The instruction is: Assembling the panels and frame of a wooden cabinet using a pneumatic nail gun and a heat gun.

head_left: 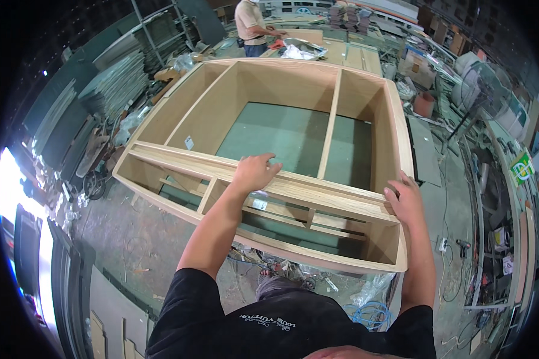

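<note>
A large pale wooden cabinet carcass (290,69) lies in front of me, its compartments facing up and divided by upright boards. A long double rail (317,186) crosses it on my side, with a row of narrower compartments nearer to me. Over the middle of that rail my left hand (256,173) rests with its fingers apart, holding nothing. My right hand (406,200) touches the right end of the rail, where it meets the side board (401,131). Its thumb is spread from the fingers, which lie along the edge.
Another person (253,27) stands beyond the cabinet at a bench. Stacked panels (117,84) line the left. A standing fan (479,90) is at the right, with a cordless drill (463,246) on the floor. Blue hose (371,316) lies coiled by my right side.
</note>
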The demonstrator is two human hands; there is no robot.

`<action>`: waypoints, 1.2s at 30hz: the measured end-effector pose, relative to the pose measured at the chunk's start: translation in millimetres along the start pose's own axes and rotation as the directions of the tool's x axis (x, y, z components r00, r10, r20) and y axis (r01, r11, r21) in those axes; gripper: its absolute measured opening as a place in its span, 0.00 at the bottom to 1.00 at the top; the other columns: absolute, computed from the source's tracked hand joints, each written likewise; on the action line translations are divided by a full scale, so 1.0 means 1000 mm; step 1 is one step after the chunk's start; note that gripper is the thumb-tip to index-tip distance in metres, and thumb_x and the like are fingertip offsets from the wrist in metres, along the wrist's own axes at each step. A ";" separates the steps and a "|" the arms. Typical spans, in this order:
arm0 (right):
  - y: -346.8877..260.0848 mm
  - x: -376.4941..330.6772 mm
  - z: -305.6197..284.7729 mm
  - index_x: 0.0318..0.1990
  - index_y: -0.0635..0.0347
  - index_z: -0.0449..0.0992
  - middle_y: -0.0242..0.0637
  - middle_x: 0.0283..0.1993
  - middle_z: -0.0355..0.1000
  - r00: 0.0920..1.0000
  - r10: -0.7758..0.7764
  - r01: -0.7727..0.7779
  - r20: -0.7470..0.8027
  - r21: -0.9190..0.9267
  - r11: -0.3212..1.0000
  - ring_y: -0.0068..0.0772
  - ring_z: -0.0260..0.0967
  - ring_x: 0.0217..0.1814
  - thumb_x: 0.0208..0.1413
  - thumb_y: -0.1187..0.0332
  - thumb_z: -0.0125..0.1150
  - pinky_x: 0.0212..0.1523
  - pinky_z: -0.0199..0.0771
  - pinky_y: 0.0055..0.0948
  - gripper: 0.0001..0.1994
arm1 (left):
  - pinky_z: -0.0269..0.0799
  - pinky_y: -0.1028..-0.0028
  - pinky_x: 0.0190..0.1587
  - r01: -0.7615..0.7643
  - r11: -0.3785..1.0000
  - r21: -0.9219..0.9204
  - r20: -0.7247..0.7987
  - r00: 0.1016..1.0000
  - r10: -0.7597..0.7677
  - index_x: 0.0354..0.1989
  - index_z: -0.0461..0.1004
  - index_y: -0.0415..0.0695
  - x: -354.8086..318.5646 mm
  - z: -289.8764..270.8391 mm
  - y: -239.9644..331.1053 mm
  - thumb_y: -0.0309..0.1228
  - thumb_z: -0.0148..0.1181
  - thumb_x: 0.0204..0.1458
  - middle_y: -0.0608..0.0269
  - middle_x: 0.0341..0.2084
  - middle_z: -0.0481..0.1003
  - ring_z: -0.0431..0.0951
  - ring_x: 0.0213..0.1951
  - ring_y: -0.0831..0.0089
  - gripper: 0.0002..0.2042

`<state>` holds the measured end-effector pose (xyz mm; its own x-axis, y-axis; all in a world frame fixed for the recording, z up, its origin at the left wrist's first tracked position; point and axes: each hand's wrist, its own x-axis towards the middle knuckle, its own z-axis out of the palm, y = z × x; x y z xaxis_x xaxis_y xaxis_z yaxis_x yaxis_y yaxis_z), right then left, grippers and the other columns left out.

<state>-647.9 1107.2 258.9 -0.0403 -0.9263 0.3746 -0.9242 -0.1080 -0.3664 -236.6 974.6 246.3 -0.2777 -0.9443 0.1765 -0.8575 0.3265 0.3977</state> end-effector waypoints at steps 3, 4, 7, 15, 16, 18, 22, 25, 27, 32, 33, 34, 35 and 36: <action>0.005 -0.002 0.001 0.47 0.59 0.82 0.61 0.64 0.67 1.000 0.004 -0.004 0.017 -0.010 1.000 0.60 0.66 0.63 0.54 0.60 0.66 0.63 0.66 0.46 0.17 | 0.71 0.57 0.54 -0.015 1.000 0.003 0.005 1.000 0.015 0.52 0.79 0.46 0.001 -0.002 0.001 0.52 0.56 0.57 0.49 0.37 0.82 0.80 0.45 0.48 0.24; 0.005 -0.003 -0.001 0.48 0.59 0.82 0.61 0.64 0.66 1.000 0.022 -0.022 0.010 -0.033 0.999 0.60 0.66 0.63 0.54 0.60 0.66 0.63 0.66 0.46 0.17 | 0.71 0.57 0.54 -0.008 1.000 0.015 0.059 0.998 0.007 0.53 0.78 0.46 0.003 -0.003 0.004 0.52 0.56 0.57 0.50 0.37 0.82 0.80 0.45 0.48 0.24; 0.007 -0.001 0.003 0.48 0.59 0.82 0.60 0.66 0.65 0.999 0.032 -0.032 0.024 -0.002 0.999 0.62 0.65 0.64 0.54 0.61 0.66 0.65 0.65 0.46 0.17 | 0.71 0.57 0.54 0.007 1.000 -0.001 0.036 0.999 -0.007 0.55 0.77 0.46 0.001 -0.003 0.003 0.52 0.55 0.57 0.51 0.37 0.82 0.80 0.45 0.49 0.25; 0.006 -0.001 0.000 0.48 0.59 0.82 0.60 0.66 0.65 0.998 0.049 -0.050 0.042 0.014 0.999 0.63 0.64 0.65 0.53 0.61 0.66 0.65 0.64 0.46 0.17 | 0.71 0.58 0.55 0.015 1.000 -0.015 0.044 0.999 -0.015 0.54 0.77 0.46 0.001 -0.003 0.005 0.52 0.56 0.57 0.55 0.38 0.83 0.80 0.44 0.51 0.24; 0.005 0.000 0.000 0.48 0.60 0.82 0.60 0.66 0.65 0.997 0.057 -0.059 0.048 0.031 0.998 0.62 0.64 0.65 0.53 0.61 0.66 0.66 0.64 0.45 0.17 | 0.70 0.58 0.55 0.017 1.000 -0.011 0.047 0.999 -0.016 0.54 0.77 0.46 0.000 -0.003 0.004 0.52 0.55 0.57 0.55 0.38 0.83 0.80 0.44 0.51 0.25; 0.003 0.001 -0.002 0.48 0.60 0.82 0.60 0.66 0.65 0.997 0.055 -0.058 0.057 0.052 0.997 0.62 0.63 0.65 0.53 0.61 0.66 0.66 0.63 0.45 0.17 | 0.70 0.58 0.55 0.027 1.000 -0.004 0.044 0.999 -0.027 0.54 0.77 0.47 0.001 -0.004 0.005 0.52 0.55 0.58 0.54 0.38 0.83 0.80 0.44 0.51 0.25; 0.006 -0.001 0.000 0.47 0.61 0.81 0.59 0.67 0.63 0.998 0.044 -0.044 0.047 0.008 0.999 0.59 0.63 0.66 0.55 0.61 0.64 0.66 0.63 0.45 0.17 | 0.69 0.57 0.56 0.021 0.999 0.026 0.067 0.997 -0.023 0.54 0.77 0.46 0.004 -0.002 0.007 0.52 0.53 0.58 0.54 0.36 0.83 0.80 0.45 0.52 0.25; 0.002 0.001 -0.002 0.49 0.63 0.80 0.58 0.68 0.63 0.994 0.078 -0.079 0.082 0.009 0.997 0.58 0.61 0.68 0.57 0.61 0.62 0.68 0.61 0.45 0.17 | 0.69 0.57 0.55 0.025 0.999 0.037 0.050 0.998 -0.027 0.53 0.77 0.47 0.002 0.001 0.000 0.52 0.54 0.58 0.54 0.37 0.83 0.81 0.44 0.52 0.24; 0.004 0.000 -0.001 0.49 0.63 0.80 0.58 0.68 0.63 0.995 0.061 -0.060 0.074 -0.004 0.998 0.58 0.61 0.68 0.57 0.61 0.62 0.68 0.60 0.45 0.17 | 0.69 0.57 0.56 0.029 0.999 0.038 0.038 0.999 -0.031 0.53 0.77 0.47 0.004 0.002 0.000 0.52 0.53 0.58 0.54 0.37 0.83 0.81 0.44 0.53 0.24; 0.009 0.001 0.004 0.49 0.65 0.80 0.58 0.69 0.62 0.996 0.061 -0.060 0.071 -0.017 0.998 0.59 0.60 0.68 0.57 0.62 0.62 0.68 0.60 0.46 0.18 | 0.66 0.56 0.58 0.033 0.999 0.027 0.120 0.992 -0.036 0.56 0.76 0.49 0.001 -0.005 0.001 0.54 0.52 0.59 0.52 0.42 0.82 0.79 0.49 0.53 0.26; 0.005 0.002 0.004 0.50 0.66 0.79 0.58 0.69 0.62 0.995 0.058 -0.059 0.083 0.015 0.998 0.60 0.60 0.68 0.57 0.63 0.62 0.68 0.59 0.46 0.18 | 0.66 0.57 0.59 0.056 0.998 0.032 0.136 0.989 -0.060 0.56 0.75 0.49 -0.002 -0.008 0.003 0.54 0.51 0.59 0.51 0.43 0.81 0.79 0.49 0.52 0.26; 0.007 0.001 0.003 0.50 0.66 0.79 0.58 0.69 0.62 0.996 0.028 -0.030 0.089 0.027 0.999 0.60 0.60 0.68 0.57 0.63 0.62 0.68 0.59 0.46 0.18 | 0.66 0.57 0.59 0.082 0.996 0.038 0.118 0.989 -0.086 0.56 0.75 0.49 -0.002 -0.010 0.004 0.54 0.51 0.59 0.51 0.43 0.81 0.79 0.49 0.52 0.26; 0.010 0.000 0.004 0.50 0.66 0.79 0.59 0.69 0.62 0.995 0.041 -0.042 0.089 0.000 0.999 0.60 0.60 0.68 0.58 0.63 0.61 0.68 0.59 0.45 0.18 | 0.66 0.58 0.59 0.079 0.997 0.028 0.131 0.988 -0.082 0.56 0.75 0.49 -0.003 -0.010 0.005 0.54 0.51 0.58 0.51 0.42 0.81 0.79 0.49 0.52 0.26; 0.012 -0.001 0.004 0.51 0.66 0.79 0.59 0.68 0.62 0.995 0.053 -0.051 0.089 -0.026 0.998 0.60 0.60 0.68 0.58 0.64 0.61 0.68 0.59 0.45 0.18 | 0.65 0.58 0.59 0.077 0.997 0.017 0.142 0.987 -0.079 0.56 0.75 0.49 -0.003 -0.009 0.005 0.54 0.51 0.58 0.51 0.42 0.81 0.79 0.49 0.53 0.26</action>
<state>-657.6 1104.9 250.3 -0.0550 -0.9593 0.2770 -0.9304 -0.0515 -0.3629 -236.3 979.2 256.4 -0.2679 -0.9633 0.0148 -0.8837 0.2519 0.3945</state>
